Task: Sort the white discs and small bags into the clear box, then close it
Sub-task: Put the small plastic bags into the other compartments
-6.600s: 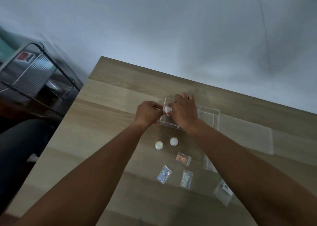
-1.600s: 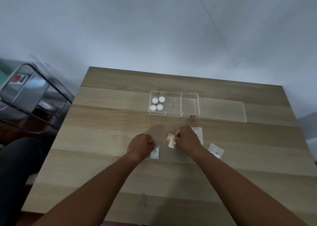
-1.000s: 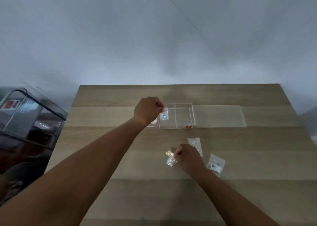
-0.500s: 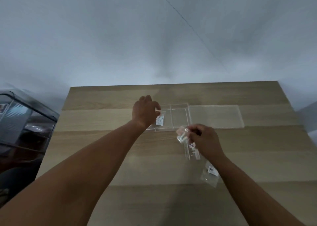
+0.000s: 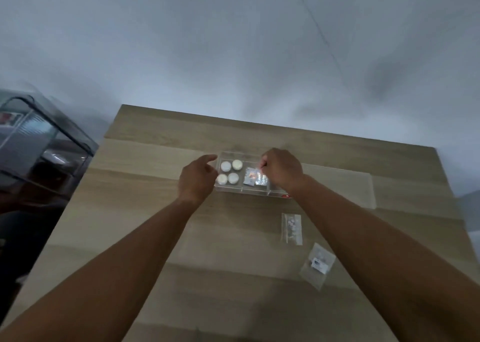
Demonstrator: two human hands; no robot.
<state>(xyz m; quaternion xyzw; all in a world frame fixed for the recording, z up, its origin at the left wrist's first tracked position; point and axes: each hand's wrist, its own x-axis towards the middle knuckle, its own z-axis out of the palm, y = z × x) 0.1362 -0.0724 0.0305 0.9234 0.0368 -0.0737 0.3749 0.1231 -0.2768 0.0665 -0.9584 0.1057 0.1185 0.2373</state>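
The clear box (image 5: 242, 190) lies mid-table with its lid off. Several white discs (image 5: 230, 172) fill its left compartment. Shiny small bags (image 5: 255, 179) are in the middle compartment. My right hand (image 5: 281, 170) hovers over that compartment and hides the right one; its fingertips pinch the top corner of one bag. My left hand (image 5: 198, 180) is by the box's left wall, empty, with the index finger stretched out. Two more small bags lie on the table nearer me: a long clear bag (image 5: 292, 228) and a labelled bag (image 5: 317, 265).
The clear lid (image 5: 342, 188) lies flat against the box's right side. A dark wire-framed cart (image 5: 39, 144) stands off the table's left edge. The wooden table (image 5: 233, 250) ends at a pale wall behind the box.
My right hand has carried its bags from the table up into the middle compartment. My left hand has let go of its bag there and drawn back to the box's left side.
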